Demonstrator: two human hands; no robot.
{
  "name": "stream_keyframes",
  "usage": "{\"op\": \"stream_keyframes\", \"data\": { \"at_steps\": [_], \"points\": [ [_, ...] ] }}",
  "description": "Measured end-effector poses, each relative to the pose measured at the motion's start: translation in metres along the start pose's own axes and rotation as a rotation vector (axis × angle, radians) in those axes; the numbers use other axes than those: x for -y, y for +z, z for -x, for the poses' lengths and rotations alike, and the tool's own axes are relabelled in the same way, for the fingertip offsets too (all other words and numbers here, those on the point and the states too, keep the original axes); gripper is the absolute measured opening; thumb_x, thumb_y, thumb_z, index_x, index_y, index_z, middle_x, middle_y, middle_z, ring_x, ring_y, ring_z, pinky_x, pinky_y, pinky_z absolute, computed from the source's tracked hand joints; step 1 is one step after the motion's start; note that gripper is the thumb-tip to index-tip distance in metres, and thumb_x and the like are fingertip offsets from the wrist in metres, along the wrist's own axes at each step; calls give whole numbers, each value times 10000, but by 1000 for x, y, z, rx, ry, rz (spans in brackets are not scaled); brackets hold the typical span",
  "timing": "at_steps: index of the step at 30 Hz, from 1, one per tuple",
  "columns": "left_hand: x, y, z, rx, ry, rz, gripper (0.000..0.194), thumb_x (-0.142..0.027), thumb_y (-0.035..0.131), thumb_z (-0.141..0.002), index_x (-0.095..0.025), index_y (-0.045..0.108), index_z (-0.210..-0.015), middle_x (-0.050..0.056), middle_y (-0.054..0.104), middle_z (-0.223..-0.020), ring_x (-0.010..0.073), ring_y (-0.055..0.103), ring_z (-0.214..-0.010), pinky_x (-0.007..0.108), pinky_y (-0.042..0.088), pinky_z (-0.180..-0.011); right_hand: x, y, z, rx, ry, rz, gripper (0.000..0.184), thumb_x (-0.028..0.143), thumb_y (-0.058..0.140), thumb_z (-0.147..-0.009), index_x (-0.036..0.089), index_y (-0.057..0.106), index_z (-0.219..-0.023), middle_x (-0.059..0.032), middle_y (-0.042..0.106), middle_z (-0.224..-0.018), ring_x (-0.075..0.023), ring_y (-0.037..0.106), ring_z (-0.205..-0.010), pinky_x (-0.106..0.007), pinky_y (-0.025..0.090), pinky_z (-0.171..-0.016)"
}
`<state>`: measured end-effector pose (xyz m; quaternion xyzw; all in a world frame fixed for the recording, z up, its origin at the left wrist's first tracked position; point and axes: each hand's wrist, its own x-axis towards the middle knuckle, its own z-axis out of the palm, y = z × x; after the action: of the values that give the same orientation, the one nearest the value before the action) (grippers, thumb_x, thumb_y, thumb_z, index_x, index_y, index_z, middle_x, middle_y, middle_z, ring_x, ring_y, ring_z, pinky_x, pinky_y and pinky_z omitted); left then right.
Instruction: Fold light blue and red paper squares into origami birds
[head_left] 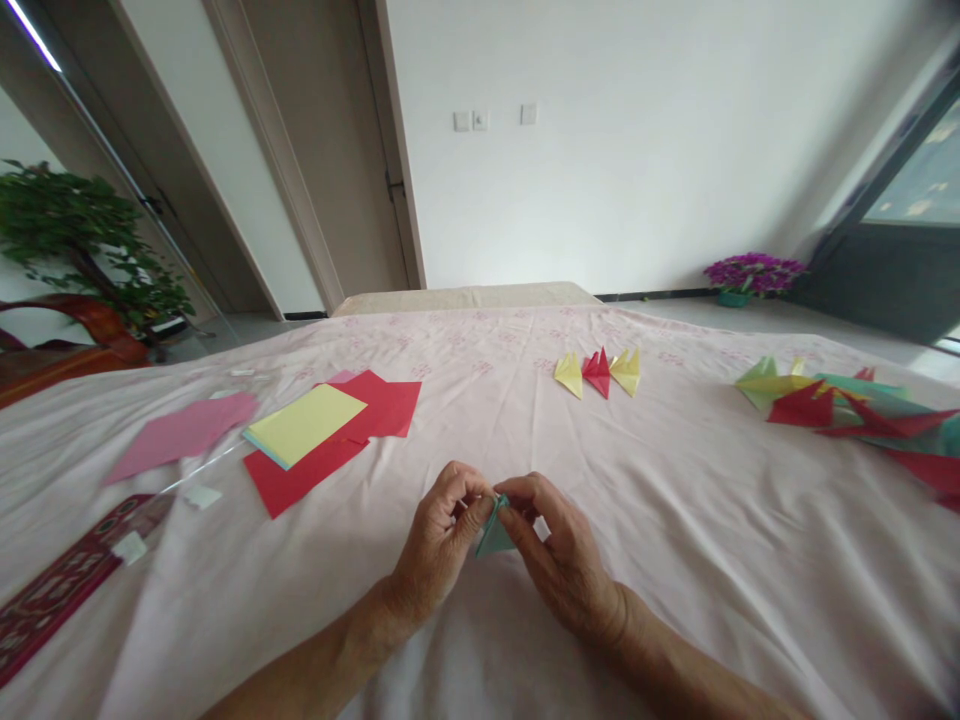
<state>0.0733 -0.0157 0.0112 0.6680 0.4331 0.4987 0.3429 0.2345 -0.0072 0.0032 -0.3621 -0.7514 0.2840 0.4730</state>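
1. The left hand [433, 540] has its thumb and forefinger pinched together on a small piece of green paper [493, 540]; its other fingers are curled in.
2. The right hand [574, 560] grips the same paper from the other side, also between thumb and bent forefinger, so the two hands nearly meet at its top.
3. The green paper is in front of the person, just above or on a pale pink cloth [480, 420]; I cannot tell whether it touches. A pointed lower part shows between the hands, while the fingertips hide some of the top.
4. Beyond the right hand, three folded paper pieces stand in a row: a yellow piece [569, 378], a red piece [598, 374] and another yellow piece [626, 373].
5. Farther right lies a group of folded papers [802, 406] in red, green and yellow, overlapping one another.
6. To the left, a yellow sheet [311, 422] lies over red sheets [300, 482], with a blue edge peeping out beneath it.
7. A pink sheet [184, 435] lies farther left, near a dark red patterned strip [56, 585] with clear plastic at its end.
8. Behind are a white wall [637, 190], a brown door [322, 130], purple flowers [757, 272] and a leafy plant [67, 215].
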Motion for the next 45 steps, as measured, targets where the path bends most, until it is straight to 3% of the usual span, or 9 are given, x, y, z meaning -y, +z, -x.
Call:
{"op": "stream_keyframes", "data": {
  "at_steps": [20, 38, 45],
  "points": [
    [-2, -3, 0, 25, 61, -33, 186, -271, 486, -949, -188, 545, -794, 7, 507, -833, 134, 499, -779, 230, 399, -698, 2, 4, 0, -16, 238, -280, 228, 400, 556, -909, 185, 621, -867, 3, 600, -703, -122, 530, -624, -238, 440, -581],
    [-4, -11, -3, 80, 158, -119, 153, -235, 514, -936, -177, 610, -832, 25, 548, -856, 138, 527, -792, 247, 410, -708, 1, 3, -2, -14, 258, -267, 242, 406, 606, -861, 171, 633, -813, -7, 604, -667, -126, 525, -602, -241, 434, -558],
    [-6, -14, -5, 81, 185, -146, 172, -220, 536, -921, -161, 629, -789, 14, 573, -751, 127, 547, -712, 239, 420, -674, 2, 3, -1, -42, 234, -237, 215, 376, 611, -857, 170, 640, -803, -4, 609, -657, -122, 522, -597, -234, 432, -555]
  ]
}}
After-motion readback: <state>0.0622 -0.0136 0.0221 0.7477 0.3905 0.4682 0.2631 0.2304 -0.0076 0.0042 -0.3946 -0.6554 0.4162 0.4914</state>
